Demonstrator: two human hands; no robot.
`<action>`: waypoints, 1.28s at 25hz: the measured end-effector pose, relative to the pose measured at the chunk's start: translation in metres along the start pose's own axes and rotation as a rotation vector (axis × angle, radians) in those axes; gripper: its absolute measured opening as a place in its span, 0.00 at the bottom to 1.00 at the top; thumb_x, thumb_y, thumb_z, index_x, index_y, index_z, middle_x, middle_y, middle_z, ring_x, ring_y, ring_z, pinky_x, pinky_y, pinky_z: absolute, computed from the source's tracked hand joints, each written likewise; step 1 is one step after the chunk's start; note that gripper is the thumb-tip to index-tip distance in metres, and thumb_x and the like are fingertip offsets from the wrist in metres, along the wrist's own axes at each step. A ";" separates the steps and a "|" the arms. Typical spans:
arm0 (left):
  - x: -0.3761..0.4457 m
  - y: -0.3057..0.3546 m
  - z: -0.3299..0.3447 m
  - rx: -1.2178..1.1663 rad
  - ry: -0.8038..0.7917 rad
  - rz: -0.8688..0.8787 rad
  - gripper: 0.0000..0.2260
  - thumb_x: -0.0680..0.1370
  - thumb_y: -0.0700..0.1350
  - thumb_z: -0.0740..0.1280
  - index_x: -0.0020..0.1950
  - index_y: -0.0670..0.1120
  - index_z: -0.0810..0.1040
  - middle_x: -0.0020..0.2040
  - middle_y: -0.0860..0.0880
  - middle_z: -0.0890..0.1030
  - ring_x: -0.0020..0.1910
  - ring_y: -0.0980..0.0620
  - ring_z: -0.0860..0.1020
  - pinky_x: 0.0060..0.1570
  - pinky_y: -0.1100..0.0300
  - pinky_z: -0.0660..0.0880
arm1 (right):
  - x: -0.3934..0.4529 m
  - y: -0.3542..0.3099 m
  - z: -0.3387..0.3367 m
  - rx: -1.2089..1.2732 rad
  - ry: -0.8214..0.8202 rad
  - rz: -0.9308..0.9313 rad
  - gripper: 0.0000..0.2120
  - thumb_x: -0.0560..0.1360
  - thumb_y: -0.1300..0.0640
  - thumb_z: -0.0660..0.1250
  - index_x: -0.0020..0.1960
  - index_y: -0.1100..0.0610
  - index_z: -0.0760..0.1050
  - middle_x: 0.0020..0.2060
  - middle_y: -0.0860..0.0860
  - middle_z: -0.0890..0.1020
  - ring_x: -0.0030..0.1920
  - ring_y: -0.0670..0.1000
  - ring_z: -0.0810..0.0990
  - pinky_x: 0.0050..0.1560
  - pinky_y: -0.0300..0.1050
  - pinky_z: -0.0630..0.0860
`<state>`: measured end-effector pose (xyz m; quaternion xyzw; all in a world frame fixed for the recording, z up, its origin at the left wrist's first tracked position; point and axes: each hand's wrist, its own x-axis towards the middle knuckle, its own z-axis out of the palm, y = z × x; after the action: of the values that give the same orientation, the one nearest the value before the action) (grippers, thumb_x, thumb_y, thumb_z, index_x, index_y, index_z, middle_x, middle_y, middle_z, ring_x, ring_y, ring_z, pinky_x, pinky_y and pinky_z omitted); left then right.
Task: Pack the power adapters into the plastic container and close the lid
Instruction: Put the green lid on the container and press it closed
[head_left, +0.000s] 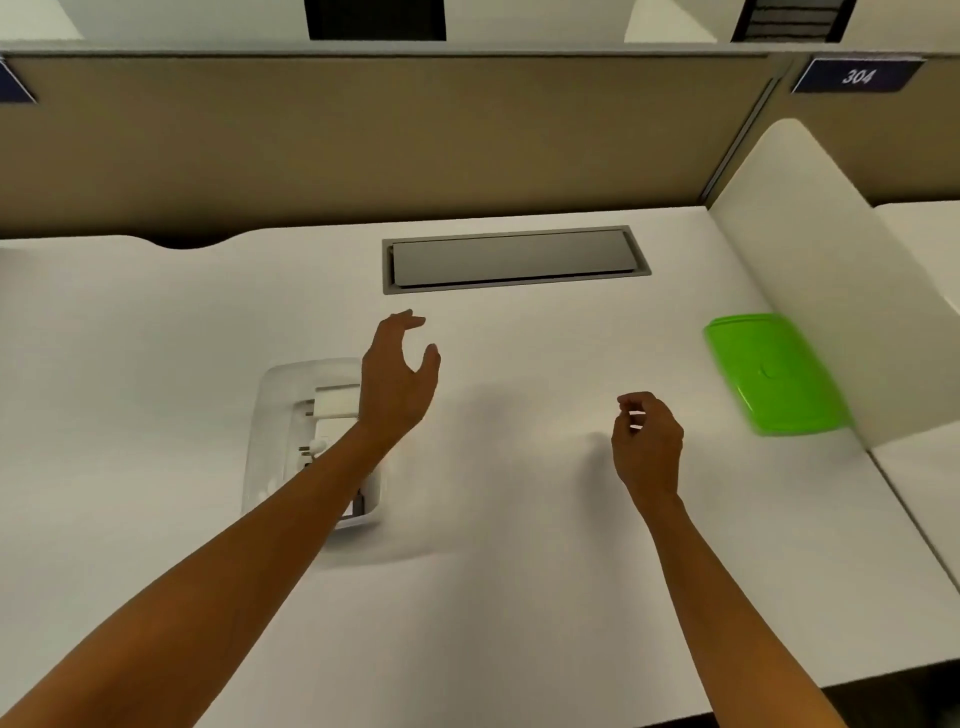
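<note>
A clear plastic container (270, 415) lies on the white desk at the left, with white power adapters (337, 400) inside it. My left forearm crosses over its right side and hides part of the contents. My left hand (397, 374) hovers just past the container's far right corner, fingers spread, holding nothing. My right hand (647, 436) floats over the desk's middle with fingers loosely curled and nothing in them. The green lid (774, 374) rests at the far right, leaning against the white divider, apart from both hands.
A grey cable hatch (514, 260) is set into the desk at the back centre. A tan partition wall (363, 145) runs along the back. A white side divider (821, 270) bounds the desk on the right, with a "304" sign (857, 76) above.
</note>
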<state>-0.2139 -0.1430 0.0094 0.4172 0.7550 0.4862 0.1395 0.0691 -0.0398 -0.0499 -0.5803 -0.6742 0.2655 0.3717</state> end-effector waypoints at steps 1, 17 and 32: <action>-0.006 0.007 0.016 -0.001 -0.041 0.002 0.17 0.79 0.42 0.67 0.68 0.42 0.74 0.71 0.45 0.74 0.71 0.48 0.71 0.72 0.57 0.64 | 0.008 0.010 -0.007 -0.013 0.015 0.002 0.10 0.75 0.68 0.63 0.52 0.59 0.78 0.47 0.54 0.82 0.41 0.51 0.80 0.41 0.44 0.79; -0.028 0.003 0.078 0.052 -0.214 0.037 0.15 0.79 0.40 0.67 0.65 0.45 0.75 0.68 0.49 0.75 0.70 0.49 0.72 0.70 0.58 0.66 | 0.109 0.082 -0.048 -0.530 -0.135 0.230 0.31 0.77 0.53 0.65 0.75 0.64 0.59 0.69 0.65 0.68 0.69 0.64 0.67 0.70 0.57 0.64; -0.035 0.001 0.061 0.062 -0.250 0.012 0.11 0.79 0.40 0.66 0.61 0.47 0.78 0.68 0.51 0.74 0.68 0.53 0.73 0.55 0.83 0.59 | 0.057 0.000 -0.015 -0.331 0.004 0.023 0.11 0.74 0.70 0.60 0.55 0.64 0.73 0.46 0.61 0.79 0.48 0.62 0.77 0.47 0.55 0.71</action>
<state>-0.1543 -0.1320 -0.0267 0.4832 0.7439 0.4077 0.2167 0.0785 0.0154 -0.0298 -0.6419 -0.7013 0.1538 0.2692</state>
